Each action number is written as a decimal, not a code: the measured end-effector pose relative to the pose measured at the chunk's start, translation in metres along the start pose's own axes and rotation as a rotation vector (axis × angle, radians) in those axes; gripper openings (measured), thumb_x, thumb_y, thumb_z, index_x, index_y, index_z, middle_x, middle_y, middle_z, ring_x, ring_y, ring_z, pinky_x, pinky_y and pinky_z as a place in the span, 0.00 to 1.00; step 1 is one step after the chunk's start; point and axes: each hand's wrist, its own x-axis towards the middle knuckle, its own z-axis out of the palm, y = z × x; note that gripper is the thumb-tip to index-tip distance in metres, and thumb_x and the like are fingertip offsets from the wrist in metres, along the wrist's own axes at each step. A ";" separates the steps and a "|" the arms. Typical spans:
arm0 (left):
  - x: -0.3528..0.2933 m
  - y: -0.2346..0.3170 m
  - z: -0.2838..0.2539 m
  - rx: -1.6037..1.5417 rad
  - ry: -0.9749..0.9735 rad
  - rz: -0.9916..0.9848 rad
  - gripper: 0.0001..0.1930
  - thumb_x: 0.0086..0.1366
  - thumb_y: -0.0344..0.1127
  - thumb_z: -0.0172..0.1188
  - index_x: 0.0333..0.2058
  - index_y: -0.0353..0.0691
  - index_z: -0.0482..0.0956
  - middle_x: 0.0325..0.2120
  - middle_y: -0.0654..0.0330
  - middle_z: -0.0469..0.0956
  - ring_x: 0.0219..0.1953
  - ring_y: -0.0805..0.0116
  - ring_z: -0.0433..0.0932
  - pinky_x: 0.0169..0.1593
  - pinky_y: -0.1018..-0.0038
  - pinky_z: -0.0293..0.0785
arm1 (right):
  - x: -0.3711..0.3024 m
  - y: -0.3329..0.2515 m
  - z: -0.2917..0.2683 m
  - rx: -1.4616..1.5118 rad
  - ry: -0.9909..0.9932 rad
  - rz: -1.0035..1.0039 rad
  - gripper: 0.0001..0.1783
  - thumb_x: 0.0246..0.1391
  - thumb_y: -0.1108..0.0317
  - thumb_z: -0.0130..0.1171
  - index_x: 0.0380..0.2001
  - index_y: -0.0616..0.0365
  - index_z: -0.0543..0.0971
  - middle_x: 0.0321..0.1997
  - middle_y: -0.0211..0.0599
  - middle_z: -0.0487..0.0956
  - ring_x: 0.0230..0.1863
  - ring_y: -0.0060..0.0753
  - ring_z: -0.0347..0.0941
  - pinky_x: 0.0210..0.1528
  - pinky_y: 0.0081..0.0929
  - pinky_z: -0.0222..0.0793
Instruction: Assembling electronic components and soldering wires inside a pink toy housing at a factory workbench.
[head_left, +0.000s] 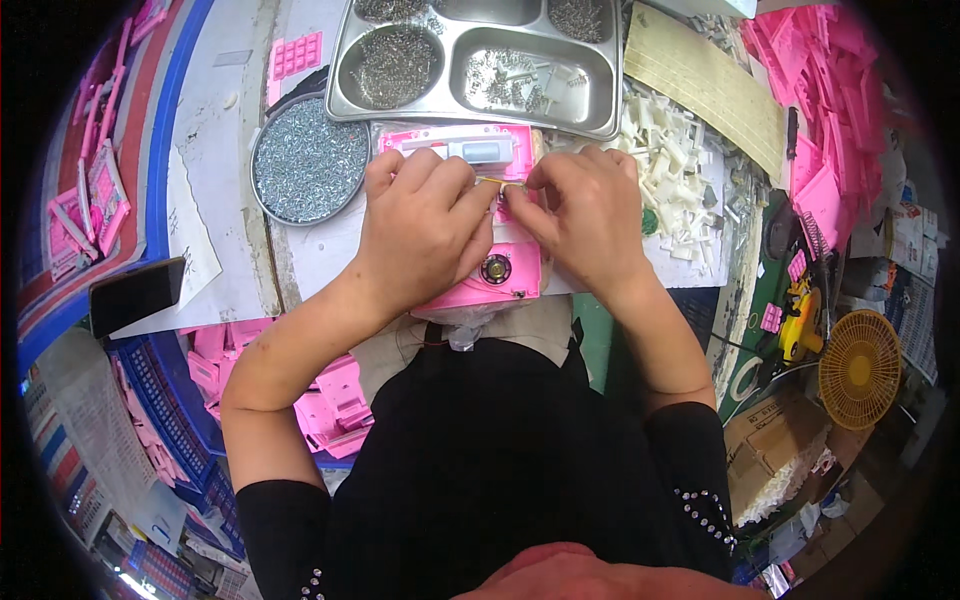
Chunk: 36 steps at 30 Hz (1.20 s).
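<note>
A pink plastic housing [521,258] lies in front of me at the table's near edge, with a round black speaker [495,268] set in its lower part. Thin wires run along its near edge. In its far part sits a white piece with a grey window [482,151]. My left hand [425,225] bends over the housing from the left, fingers curled and closed at the tips. From the right, my right hand [592,215] pinches thumb and forefinger together. A thin yellow wire [492,181] spans the small gap between the fingertips; its ends are hidden.
A round bowl of small screws [310,160] stands left. Beyond the housing, a steel compartment tray [463,117] holds springs and small metal parts. White plastic pieces [665,150] lie heaped right. Pink parts [335,405] fill a blue crate at lower left; a phone [135,295] rests near the left edge.
</note>
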 end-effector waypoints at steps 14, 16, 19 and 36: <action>0.001 0.005 0.006 0.070 -0.038 0.093 0.17 0.53 0.38 0.67 0.43 0.45 0.86 0.42 0.68 0.81 0.46 0.69 0.77 0.57 0.58 0.56 | -0.006 0.010 -0.001 0.320 -0.069 0.171 0.06 0.48 0.68 0.67 0.23 0.58 0.82 0.21 0.40 0.80 0.25 0.46 0.77 0.33 0.41 0.66; 0.001 0.005 0.006 0.056 -0.034 0.080 0.17 0.53 0.38 0.67 0.44 0.47 0.86 0.41 0.69 0.81 0.46 0.70 0.76 0.57 0.58 0.56 | -0.011 0.012 0.003 0.435 -0.014 0.241 0.05 0.49 0.68 0.67 0.27 0.58 0.84 0.21 0.40 0.80 0.24 0.45 0.77 0.30 0.41 0.67; 0.000 0.005 0.009 0.042 0.005 0.076 0.19 0.54 0.38 0.67 0.46 0.48 0.86 0.41 0.69 0.81 0.45 0.70 0.76 0.57 0.58 0.55 | -0.024 0.023 0.005 0.541 0.020 0.297 0.06 0.51 0.68 0.67 0.32 0.57 0.87 0.22 0.39 0.80 0.24 0.41 0.76 0.32 0.39 0.67; -0.001 0.009 0.015 0.073 -0.027 0.074 0.21 0.54 0.39 0.66 0.49 0.48 0.84 0.44 0.69 0.78 0.44 0.70 0.75 0.55 0.58 0.55 | -0.033 -0.008 0.000 -0.071 0.028 -0.122 0.13 0.50 0.70 0.66 0.41 0.59 0.83 0.27 0.33 0.76 0.33 0.39 0.72 0.46 0.42 0.63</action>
